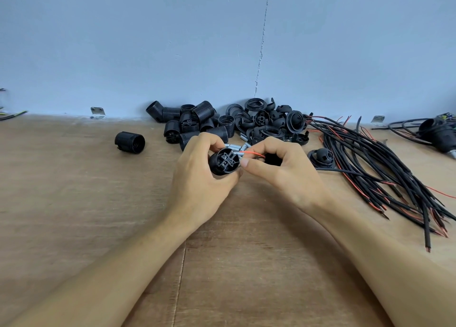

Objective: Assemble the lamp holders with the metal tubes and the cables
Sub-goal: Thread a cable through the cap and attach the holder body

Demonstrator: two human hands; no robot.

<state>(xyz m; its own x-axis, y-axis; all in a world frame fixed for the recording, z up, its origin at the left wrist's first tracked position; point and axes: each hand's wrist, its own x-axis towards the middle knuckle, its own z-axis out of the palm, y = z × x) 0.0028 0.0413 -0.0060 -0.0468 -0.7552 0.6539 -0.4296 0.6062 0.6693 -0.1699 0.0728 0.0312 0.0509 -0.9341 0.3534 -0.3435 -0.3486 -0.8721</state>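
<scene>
My left hand (197, 176) grips a black lamp holder (223, 162) above the table, its terminal end turned toward me. My right hand (281, 168) pinches a thin red wire (249, 152) that runs to the holder's terminals; a dark part sits half hidden inside that hand. Short metal tubes (234, 147) lie on the table just behind my fingers. A heap of threaded black holder bodies (195, 123) sits at the wall, with black caps and rings (269, 120) beside it. A bundle of black and red cables (385, 173) fans out to the right.
One threaded holder body (130, 142) lies alone at the left. A single black cap (323, 156) rests near the cables. An assembled holder with cable (439, 134) is at far right. Two metal brackets (98, 112) fix the wooden table (74, 203) to the blue wall.
</scene>
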